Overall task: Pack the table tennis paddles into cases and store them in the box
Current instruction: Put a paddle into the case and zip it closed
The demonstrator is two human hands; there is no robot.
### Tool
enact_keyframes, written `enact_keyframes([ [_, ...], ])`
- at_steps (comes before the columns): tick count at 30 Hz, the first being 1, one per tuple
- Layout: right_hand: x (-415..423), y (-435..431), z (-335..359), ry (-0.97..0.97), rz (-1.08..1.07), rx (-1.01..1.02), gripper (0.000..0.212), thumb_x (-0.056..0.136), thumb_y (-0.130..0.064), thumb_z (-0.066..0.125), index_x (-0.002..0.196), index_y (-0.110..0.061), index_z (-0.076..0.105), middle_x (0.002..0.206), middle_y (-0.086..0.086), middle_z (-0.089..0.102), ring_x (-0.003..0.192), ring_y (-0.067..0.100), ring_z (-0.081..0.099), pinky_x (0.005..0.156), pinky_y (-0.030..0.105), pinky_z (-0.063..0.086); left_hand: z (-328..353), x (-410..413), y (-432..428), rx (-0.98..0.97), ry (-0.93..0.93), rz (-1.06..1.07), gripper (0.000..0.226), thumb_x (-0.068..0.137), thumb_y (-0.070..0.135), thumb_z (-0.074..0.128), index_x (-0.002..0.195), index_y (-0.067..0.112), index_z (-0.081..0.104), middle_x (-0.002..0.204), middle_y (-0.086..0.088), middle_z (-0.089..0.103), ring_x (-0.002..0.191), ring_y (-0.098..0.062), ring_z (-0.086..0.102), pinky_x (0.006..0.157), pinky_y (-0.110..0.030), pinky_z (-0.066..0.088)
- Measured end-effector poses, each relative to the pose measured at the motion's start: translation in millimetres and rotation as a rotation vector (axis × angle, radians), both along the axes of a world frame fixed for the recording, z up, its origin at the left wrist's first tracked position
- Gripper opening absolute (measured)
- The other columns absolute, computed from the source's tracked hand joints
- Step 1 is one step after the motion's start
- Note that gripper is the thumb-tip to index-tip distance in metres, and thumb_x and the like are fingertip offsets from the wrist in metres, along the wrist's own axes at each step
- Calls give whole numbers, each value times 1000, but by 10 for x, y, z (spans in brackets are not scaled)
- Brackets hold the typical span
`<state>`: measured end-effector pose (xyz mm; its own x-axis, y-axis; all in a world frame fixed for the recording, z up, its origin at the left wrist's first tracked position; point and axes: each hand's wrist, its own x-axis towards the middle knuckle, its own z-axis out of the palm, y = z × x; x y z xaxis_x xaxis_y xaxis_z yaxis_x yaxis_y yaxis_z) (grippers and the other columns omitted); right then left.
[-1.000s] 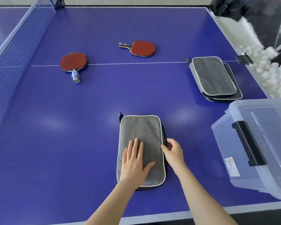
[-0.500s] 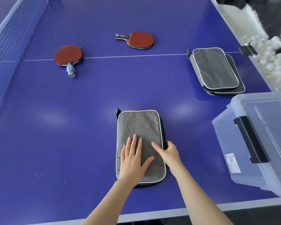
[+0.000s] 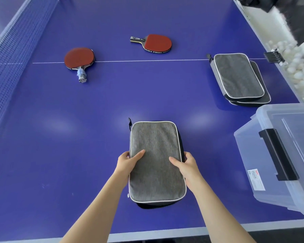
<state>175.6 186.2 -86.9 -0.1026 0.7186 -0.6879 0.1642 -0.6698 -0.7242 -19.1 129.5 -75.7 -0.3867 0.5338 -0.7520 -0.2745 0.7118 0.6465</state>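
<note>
Case (image 3: 155, 142) near front edge of counter (image 3: 60, 155), dead ahead, long axis pointing away from body. Left hand (image 3: 128, 163), right hand (image 3: 185, 165) each grip one long side, thumbs on top. Box (image 3: 247, 155) lies right of case, nearer right hand; likely next: carry rightward.

Blue table (image 3: 60, 155), net (image 3: 11, 50) left, white balls (image 3: 300, 67) right.

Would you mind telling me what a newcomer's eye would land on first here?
Probably the grey case near the front edge of the blue table, gripped at its sides by the left hand and right hand. Farther back lie the taped-handle paddle and the second paddle, uncased.
</note>
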Motion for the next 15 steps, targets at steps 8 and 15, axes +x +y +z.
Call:
enact_keyframes([
  [8,14,31,302,80,-22,60,44,79,-13,76,116,-17,53,107,3,67,92,20,69,80,39,56,289,-18,-20,144,-139,63,53,79,30,77,120,19,47,112,-8,62,97,-25,66,75,-42,57],
  [15,-71,158,594,58,45,150,47,78,-27,77,117,-17,54,110,0,66,95,16,68,77,32,55,552,-139,92,239,-72,102,52,74,29,81,116,20,51,109,-8,66,93,-26,69,74,-40,58],
])
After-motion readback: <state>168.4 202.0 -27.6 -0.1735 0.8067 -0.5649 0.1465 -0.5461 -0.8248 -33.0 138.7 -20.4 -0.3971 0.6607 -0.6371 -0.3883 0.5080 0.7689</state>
